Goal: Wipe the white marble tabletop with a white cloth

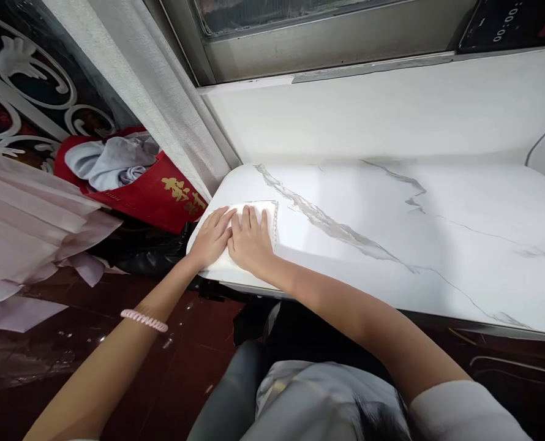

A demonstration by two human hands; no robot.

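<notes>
A folded white cloth (267, 211) with a beaded edge lies at the near left corner of a white marble table (392, 233). My left hand (212, 236) rests flat on the cloth's left part, fingers stretched out. Beside it, my right hand (250, 240) lies flat on the cloth, fingers spread and pointing away from me. The two hands touch side by side. A pink coil band (144, 320) circles my left wrist.
A red bag (162, 196) with gold lettering holds grey clothes at the left, beside a grey curtain (162, 110). Pale pink fabric (29, 226) hangs at far left. A window frame (323, 43) runs behind the table. A black device (511, 21) sits top right.
</notes>
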